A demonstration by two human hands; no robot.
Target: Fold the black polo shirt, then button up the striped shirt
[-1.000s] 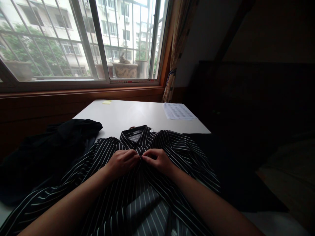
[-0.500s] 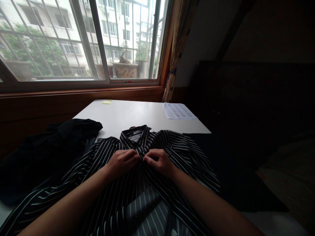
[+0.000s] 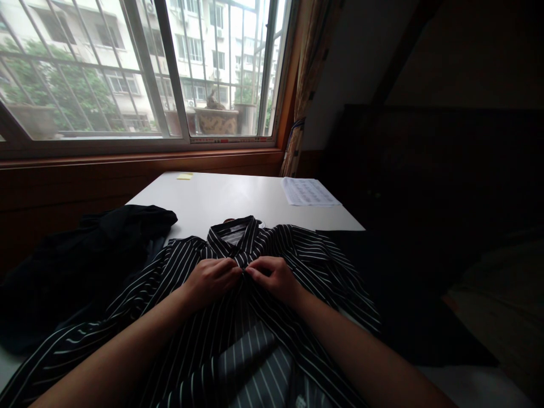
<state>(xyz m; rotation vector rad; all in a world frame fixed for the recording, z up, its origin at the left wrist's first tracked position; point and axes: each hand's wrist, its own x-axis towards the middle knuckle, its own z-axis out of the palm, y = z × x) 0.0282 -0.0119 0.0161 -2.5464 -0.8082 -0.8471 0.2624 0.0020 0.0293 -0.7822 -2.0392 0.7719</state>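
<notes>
A black shirt with white stripes (image 3: 199,323) lies front up, its collar pointing away from me. Just below the collar, my left hand (image 3: 216,279) is closed on one front edge of the shirt. My right hand (image 3: 272,276) pinches the other front edge, thumb and forefinger together, its tips almost meeting those of the left. Any button between the fingertips is too small and covered to make out. Further down, the two fronts spread apart and the grey inner side of the cloth shows.
The shirt lies on a white table (image 3: 238,195). Dark crumpled clothing (image 3: 97,255) is heaped on the left, and dark cloth (image 3: 408,306) lies on the right. Printed sheets (image 3: 310,192) and a yellow sticky note (image 3: 185,176) are at the far side, below a barred window (image 3: 178,73).
My right hand has shifted very slightly left, closer to the left fingertips. The left hand and the shirt look the same as before.
</notes>
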